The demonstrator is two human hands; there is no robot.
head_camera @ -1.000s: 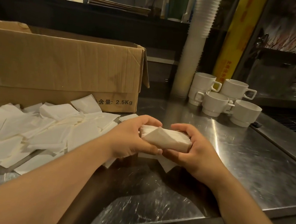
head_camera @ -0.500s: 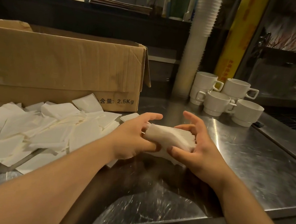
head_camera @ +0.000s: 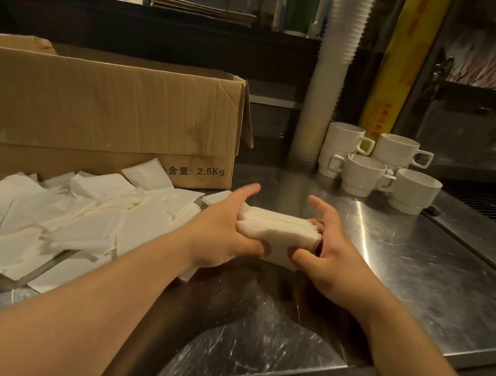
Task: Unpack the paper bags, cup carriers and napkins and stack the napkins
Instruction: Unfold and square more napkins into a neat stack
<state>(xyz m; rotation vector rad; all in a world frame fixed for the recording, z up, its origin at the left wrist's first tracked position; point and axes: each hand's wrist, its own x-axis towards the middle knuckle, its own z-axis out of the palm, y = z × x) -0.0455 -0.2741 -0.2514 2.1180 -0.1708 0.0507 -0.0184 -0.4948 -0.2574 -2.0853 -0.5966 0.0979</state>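
- Two hands bracket one napkin stack (head_camera: 277, 234) above the stainless counter (head_camera: 418, 273), just right of the loose napkin pile (head_camera: 62, 220).
- Left hand (head_camera: 221, 235): thumb pressed against the stack's near face, fingers extended along its left end, index tip raised and blurred. Right hand (head_camera: 331, 255): thumb hooked on the near lower edge, fingers spread and mostly straight behind the right end. Grip state: stack pinched between the two thumbs and the palms, not wrapped.
- Change vs one second ago: both hands then curled tightly round the stack, with one napkin corner folded up on the near face. Now the fingers have opened out and the near face reads flat, with the layers fanned slightly at the top right.
- Change vs half a second ago: opening already begun there; the stack now sits a little squarer between the palms.
- Judgement: the person is squaring the edges; this bundle looks close to ready to set down.
- Task status: most napkins remain scattered on the counter in front of the cardboard box (head_camera: 105, 112); stacking is far from complete. No paper bags or cup carriers identifiable.
- Background: white mugs (head_camera: 365, 175) and a tall column of disposable cups (head_camera: 331, 72) stand well apart from the work.
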